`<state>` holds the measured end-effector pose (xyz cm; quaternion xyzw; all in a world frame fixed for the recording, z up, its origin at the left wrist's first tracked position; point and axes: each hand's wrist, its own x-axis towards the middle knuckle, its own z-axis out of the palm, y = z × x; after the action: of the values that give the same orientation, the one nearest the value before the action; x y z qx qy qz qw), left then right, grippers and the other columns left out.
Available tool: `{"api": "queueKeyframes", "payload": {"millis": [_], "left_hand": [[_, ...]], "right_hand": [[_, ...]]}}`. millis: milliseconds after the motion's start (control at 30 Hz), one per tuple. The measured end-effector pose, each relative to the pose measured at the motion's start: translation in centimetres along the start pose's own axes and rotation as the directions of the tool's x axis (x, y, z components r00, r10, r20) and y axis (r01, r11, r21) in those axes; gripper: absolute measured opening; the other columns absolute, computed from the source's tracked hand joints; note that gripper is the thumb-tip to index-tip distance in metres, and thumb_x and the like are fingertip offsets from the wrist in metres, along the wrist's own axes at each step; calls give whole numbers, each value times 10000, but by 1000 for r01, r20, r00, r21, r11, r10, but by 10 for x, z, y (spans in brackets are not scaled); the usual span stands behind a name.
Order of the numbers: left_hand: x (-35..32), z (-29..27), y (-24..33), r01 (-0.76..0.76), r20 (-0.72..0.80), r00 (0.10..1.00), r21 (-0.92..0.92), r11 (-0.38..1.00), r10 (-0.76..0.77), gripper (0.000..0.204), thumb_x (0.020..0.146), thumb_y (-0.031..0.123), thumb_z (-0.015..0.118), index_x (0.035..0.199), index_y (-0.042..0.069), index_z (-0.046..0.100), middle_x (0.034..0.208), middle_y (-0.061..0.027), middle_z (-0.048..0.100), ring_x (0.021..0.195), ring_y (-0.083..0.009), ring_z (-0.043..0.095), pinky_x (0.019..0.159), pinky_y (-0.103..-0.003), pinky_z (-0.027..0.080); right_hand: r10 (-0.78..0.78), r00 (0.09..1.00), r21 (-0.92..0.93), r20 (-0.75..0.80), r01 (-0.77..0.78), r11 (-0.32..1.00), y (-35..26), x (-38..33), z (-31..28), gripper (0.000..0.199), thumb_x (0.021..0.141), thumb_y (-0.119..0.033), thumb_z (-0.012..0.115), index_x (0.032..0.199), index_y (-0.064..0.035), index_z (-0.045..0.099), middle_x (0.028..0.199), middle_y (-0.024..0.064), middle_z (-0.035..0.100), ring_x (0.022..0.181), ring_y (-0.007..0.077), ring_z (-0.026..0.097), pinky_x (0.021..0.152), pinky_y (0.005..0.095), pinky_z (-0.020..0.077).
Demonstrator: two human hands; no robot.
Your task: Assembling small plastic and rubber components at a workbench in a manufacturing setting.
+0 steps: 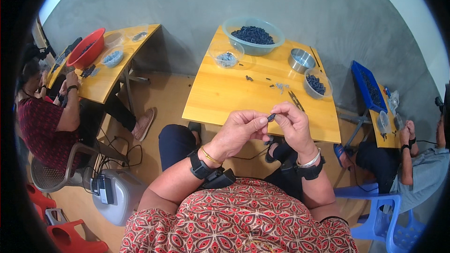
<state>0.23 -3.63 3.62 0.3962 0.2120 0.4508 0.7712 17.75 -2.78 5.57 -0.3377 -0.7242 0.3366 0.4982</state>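
Observation:
My left hand [244, 130] and my right hand [293, 125] meet over the near edge of the yellow table [211, 98]. Between their fingertips they pinch a small dark blue piece [271, 117], too small to tell its kind. Just beyond my right hand lies a slim dark tool [296, 100], perhaps snips or tweezers. Past it are a few loose light pieces [281, 85] and small dark pieces [249, 78]. A clear tub [315, 94] of dark pieces stands at the table's right side.
At the back stand a pale green basin [277, 45] of dark pieces, a clear bowl [213, 51] and a metal bowl [296, 67], both holding light blue pieces. Co-workers sit at a left table [101, 91] and a right table [382, 136]. Cables [136, 159] trail on the floor.

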Motion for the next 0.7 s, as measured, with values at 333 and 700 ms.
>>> {"api": "queueKeyframes", "payload": {"millis": [333, 700], "left_hand": [[19, -18, -13, -99, -158, 984, -86, 991, 85, 156, 839, 45, 590, 981, -17, 607, 861, -71, 627, 697, -123, 589, 692, -274, 534], [68, -65, -69, -177, -243, 906, 527, 832, 346, 87, 796, 6, 607, 878, 5, 636, 802, -55, 626, 751, -131, 589, 682, -262, 490]], "right_hand": [[-85, 996, -243, -38, 73, 967, 29, 3, 9, 84, 775, 22, 574, 843, -11, 540, 762, 114, 563, 693, 241, 577, 627, 296, 459], [-123, 990, -401, -64, 87, 912, 113, -5, 25, 117, 750, 33, 561, 852, -13, 527, 796, 132, 552, 728, 308, 539, 647, 360, 438]]}}
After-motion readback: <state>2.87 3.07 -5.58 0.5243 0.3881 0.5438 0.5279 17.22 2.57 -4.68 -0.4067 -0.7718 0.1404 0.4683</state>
